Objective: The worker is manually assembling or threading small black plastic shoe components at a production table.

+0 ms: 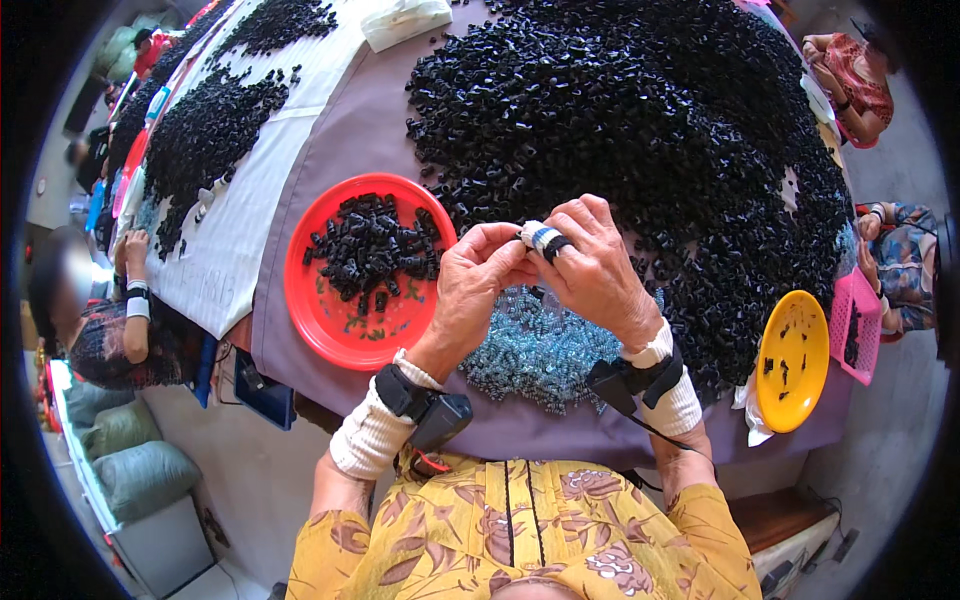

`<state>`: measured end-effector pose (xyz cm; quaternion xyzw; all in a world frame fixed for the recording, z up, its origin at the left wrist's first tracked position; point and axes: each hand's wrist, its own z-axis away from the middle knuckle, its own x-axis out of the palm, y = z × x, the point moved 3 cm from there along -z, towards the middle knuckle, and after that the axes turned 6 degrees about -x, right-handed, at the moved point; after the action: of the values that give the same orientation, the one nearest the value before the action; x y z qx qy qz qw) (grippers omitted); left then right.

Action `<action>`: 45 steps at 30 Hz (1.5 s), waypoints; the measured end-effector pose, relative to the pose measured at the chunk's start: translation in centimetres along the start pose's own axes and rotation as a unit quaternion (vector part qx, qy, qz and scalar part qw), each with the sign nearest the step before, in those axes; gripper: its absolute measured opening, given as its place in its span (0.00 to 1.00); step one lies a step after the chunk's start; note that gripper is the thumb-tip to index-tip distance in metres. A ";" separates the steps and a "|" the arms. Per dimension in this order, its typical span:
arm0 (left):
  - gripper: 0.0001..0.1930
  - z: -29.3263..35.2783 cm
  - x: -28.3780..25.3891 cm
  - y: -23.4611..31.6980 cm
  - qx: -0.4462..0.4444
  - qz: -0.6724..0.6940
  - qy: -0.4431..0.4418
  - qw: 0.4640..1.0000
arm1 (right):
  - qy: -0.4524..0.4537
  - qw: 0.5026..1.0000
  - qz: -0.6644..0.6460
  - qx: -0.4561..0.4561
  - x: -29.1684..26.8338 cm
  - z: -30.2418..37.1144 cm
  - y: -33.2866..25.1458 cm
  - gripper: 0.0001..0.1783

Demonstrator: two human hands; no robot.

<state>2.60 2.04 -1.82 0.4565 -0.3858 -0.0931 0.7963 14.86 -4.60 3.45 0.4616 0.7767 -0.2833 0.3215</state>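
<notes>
My left hand (470,292) and my right hand (597,262) meet in front of me, thumbs and fingers pinched together. A small black plastic part (521,238) shows between their fingertips, mostly hidden by them. A white, blue and black band wraps a finger of the right hand. Below the hands lies a pile of shiny bluish pieces (545,350) that look like small springs. To the left stands a red plate (300,290) with many black plastic parts (370,245) in it. Beyond the hands spreads a large heap of similar black parts (600,110).
At the right edge are a yellow plate (810,370) with a few black parts and a pink basket (860,320). A white box (405,22) stands at the far side. People sit at the left and right, one hand (135,255) by another black heap (215,140).
</notes>
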 end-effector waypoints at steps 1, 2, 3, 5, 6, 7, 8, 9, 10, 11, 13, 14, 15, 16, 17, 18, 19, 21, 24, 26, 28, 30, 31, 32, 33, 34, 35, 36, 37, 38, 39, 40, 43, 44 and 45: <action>0.09 0.1 0.2 0.2 0.005 0.011 0.003 1.000 | 0.000 1.000 0.001 0.001 0.0 0.0 0.0 0.08; 0.09 0.1 0.2 0.3 0.011 0.022 0.007 1.000 | 0.018 0.999 -0.027 0.022 -0.2 0.0 0.2 0.08; 0.09 0.1 0.2 0.3 0.011 0.021 0.007 1.000 | 0.036 0.997 -0.056 0.042 -0.2 -0.1 0.3 0.09; 0.09 0.2 0.1 0.4 0.014 0.048 -0.009 0.999 | 0.061 0.992 -0.093 0.061 -0.2 0.0 0.4 0.09; 0.09 0.2 0.0 0.5 0.014 0.048 -0.009 0.999 | 0.084 0.985 -0.130 0.080 -0.1 0.2 0.5 0.09; 0.09 0.2 0.0 0.4 0.007 0.058 -0.017 0.998 | 0.085 0.985 -0.130 0.080 0.0 0.3 0.4 0.09; 0.09 0.1 0.0 0.4 0.000 0.068 -0.024 0.997 | 0.101 0.970 -0.182 0.127 0.2 0.5 0.5 0.10; 0.09 0.1 0.2 0.3 -0.001 0.068 -0.024 0.997 | 0.116 0.950 -0.234 0.173 0.3 0.8 0.7 0.10; 0.09 0.1 0.6 0.2 -0.003 0.088 -0.035 0.996 | 0.116 0.950 -0.233 0.174 0.4 0.9 0.7 0.10; 0.09 0.1 0.8 0.2 -0.006 0.107 -0.045 0.993 | 0.112 0.950 -0.232 0.174 0.5 1.0 0.7 0.10; 0.09 -0.1 0.7 0.3 -0.003 0.097 -0.048 0.994 | 0.108 0.951 -0.229 0.176 0.3 1.1 1.0 0.10; 0.09 -0.1 0.7 0.3 0.001 0.086 -0.052 0.995 | 0.092 0.962 -0.206 0.153 0.1 1.0 1.0 0.10; 0.09 0.0 0.7 0.4 0.000 0.086 -0.052 0.995 | 0.077 0.972 -0.182 0.130 -0.2 0.8 1.0 0.10; 0.09 0.0 0.8 0.5 0.002 0.075 -0.049 0.996 | 0.078 0.971 -0.181 0.131 -0.4 0.7 1.1 0.10; 0.09 0.0 0.8 0.5 0.005 0.065 -0.045 0.997 | 0.061 0.980 -0.152 0.109 -0.5 0.5 1.1 0.08; 0.09 0.1 0.8 0.6 0.004 0.065 -0.045 0.997 | 0.043 0.988 -0.122 0.086 -0.7 0.3 1.0 0.08; 0.09 0.1 0.8 0.7 0.012 0.045 -0.039 0.998 | 0.043 0.988 -0.122 0.087 -0.9 0.3 1.0 0.08; 0.09 0.1 0.6 0.6 0.020 0.025 -0.032 0.999 | -0.025 0.997 -0.041 0.058 -1.2 0.2 0.8 0.07; 0.09 0.2 0.3 0.5 0.019 0.012 -0.040 0.999 | -0.031 0.992 -0.088 0.087 -1.8 0.2 1.4 0.06; 0.10 0.3 0.5 0.8 0.017 0.008 -0.037 0.999 | 0.001 0.989 -0.109 0.102 -2.0 0.3 1.4 0.06; 0.10 0.4 0.5 0.8 0.015 0.003 -0.037 0.999 | 0.063 0.985 -0.118 0.106 -2.1 0.4 1.4 0.06; 0.10 0.4 0.6 0.7 0.012 -0.003 -0.037 0.999 | 0.063 0.985 -0.116 0.107 -1.9 0.3 1.3 0.06; 0.11 0.4 0.7 0.7 0.025 -0.015 -0.043 0.999 | 0.064 0.985 -0.113 0.109 -1.8 0.4 1.2 0.07; 0.11 0.5 0.8 0.8 0.039 -0.027 -0.049 0.998 | 0.064 0.985 -0.113 0.109 -1.6 0.4 1.2 0.07; 0.11 0.5 0.9 0.8 0.039 -0.027 -0.049 0.998 | 0.063 0.985 -0.118 0.111 -1.4 0.4 1.2 0.07; 0.11 0.5 1.1 0.8 0.041 -0.036 -0.049 0.997 | 0.062 0.984 -0.123 0.112 -1.3 0.5 1.1 0.07; 0.11 0.5 1.2 0.9 0.043 -0.044 -0.048 0.997 | 0.062 0.984 -0.123 0.112 -1.3 0.4 1.0 0.07; 0.11 0.5 1.1 0.9 0.044 -0.044 -0.047 0.997 | 0.062 0.984 -0.123 0.113 -1.3 0.4 0.9 0.07; 0.11 0.5 1.1 0.8 0.046 -0.050 -0.044 0.997 | 0.062 0.984 -0.123 0.114 -1.3 0.4 0.9 0.07; 0.11 0.5 1.1 0.8 0.047 -0.055 -0.041 0.996 | 0.062 0.984 -0.124 0.113 -1.3 0.5 0.8 0.07; 0.11 0.5 1.1 0.8 0.047 -0.055 -0.041 0.997 | 0.058 0.985 -0.120 0.112 -1.2 0.5 0.8 0.08; 0.11 0.6 1.1 0.9 0.053 -0.074 -0.035 0.995 | 0.054 0.985 -0.117 0.112 -1.2 0.5 0.8 0.08; 0.11 0.6 1.1 0.9 0.066 -0.100 -0.030 0.992 | 0.050 0.989 -0.097 0.099 -1.3 0.5 0.6 0.08; 0.11 0.6 1.1 0.9 0.073 -0.108 -0.031 0.991 | 0.049 0.989 -0.097 0.099 -1.3 0.5 0.6 0.08; 0.11 0.6 1.1 0.9 0.073 -0.108 -0.031 0.991 | 0.044 0.992 -0.075 0.092 -1.2 0.5 0.5 0.07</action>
<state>2.73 1.58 -0.37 0.5497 -0.3641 -0.1641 0.7337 15.88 -5.41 3.96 0.4416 0.7932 -0.3562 0.2214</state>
